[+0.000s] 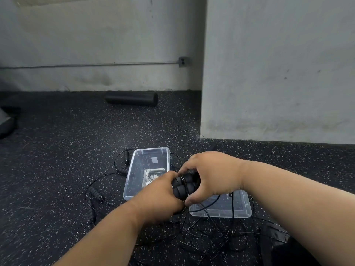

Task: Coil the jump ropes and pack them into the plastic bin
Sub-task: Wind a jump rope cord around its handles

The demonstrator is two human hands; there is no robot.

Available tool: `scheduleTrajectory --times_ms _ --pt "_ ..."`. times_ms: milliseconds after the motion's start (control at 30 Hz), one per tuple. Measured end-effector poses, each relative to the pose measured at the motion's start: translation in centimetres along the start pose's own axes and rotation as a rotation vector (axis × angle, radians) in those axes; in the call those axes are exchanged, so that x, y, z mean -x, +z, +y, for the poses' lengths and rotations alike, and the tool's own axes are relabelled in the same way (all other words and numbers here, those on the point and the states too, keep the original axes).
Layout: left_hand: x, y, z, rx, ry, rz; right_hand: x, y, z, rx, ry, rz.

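My left hand [159, 196] and my right hand [211, 173] both grip a pair of black jump rope handles [185, 184], held side by side above the floor with thin black cord wound round them. The rest of that cord [207, 225] trails down in loose loops onto the floor below my hands. The clear plastic bin [134, 175] stands on the floor just beyond my left hand. Other black jump ropes [96, 194] lie uncoiled on the floor left of the bin.
A clear plastic lid [230, 210] lies flat on the floor under my right wrist. A black foam roller [131, 98] lies along the far wall. A grey concrete pillar [269, 73] rises on the right. The floor is black speckled rubber.
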State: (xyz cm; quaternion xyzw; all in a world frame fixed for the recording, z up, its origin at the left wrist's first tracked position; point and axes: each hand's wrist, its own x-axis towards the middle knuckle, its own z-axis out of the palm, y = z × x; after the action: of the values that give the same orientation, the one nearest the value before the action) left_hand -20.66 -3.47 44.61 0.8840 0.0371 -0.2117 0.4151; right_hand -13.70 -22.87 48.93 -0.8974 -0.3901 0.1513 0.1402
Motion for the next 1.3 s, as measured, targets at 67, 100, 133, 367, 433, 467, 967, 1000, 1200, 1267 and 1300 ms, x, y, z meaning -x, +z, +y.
scheduleTrajectory --times_ms 67,100,133,367,433,467,967,1000,1200,1267,1300 --pt "-0.3 0.2 -0.4 0.107 -0.013 -0.02 0.1 -0.1 0.0 0.008 -0.009 -0.004" --pt "-0.4 0.4 -0.4 0.17 -0.021 -0.036 0.1 -0.1 0.0 0.012 -0.009 -0.008" --pt "-0.4 0.5 -0.4 0.23 -0.035 -0.055 0.1 -0.1 0.0 0.016 -0.006 -0.015" --pt "-0.9 1.3 -0.6 0.403 -0.075 -0.109 -0.2 0.2 0.4 0.008 0.038 -0.087" --pt "-1.0 1.5 -0.8 0.459 -0.113 -0.105 -0.3 0.4 0.5 0.01 0.045 -0.103" --pt "-1.0 1.6 -0.9 0.485 -0.133 -0.107 -0.4 0.6 0.6 0.017 0.046 -0.11" --pt "-0.7 1.4 -0.4 0.068 -0.043 -0.035 0.2 -0.4 1.4 -0.091 0.038 -0.206" --pt "-0.8 1.3 -0.5 0.066 -0.042 -0.002 0.5 -0.9 1.9 -0.078 0.045 -0.229" --pt "-1.4 0.0 -1.0 0.23 -0.079 0.133 1.9 -2.6 3.1 0.101 0.112 -0.168" --pt "-1.7 0.0 -0.8 0.302 -0.102 0.167 1.9 -2.0 1.1 0.117 0.059 -0.224" --pt "-1.9 0.2 -0.8 0.313 -0.113 0.161 1.8 -1.6 0.0 0.135 0.013 -0.228"
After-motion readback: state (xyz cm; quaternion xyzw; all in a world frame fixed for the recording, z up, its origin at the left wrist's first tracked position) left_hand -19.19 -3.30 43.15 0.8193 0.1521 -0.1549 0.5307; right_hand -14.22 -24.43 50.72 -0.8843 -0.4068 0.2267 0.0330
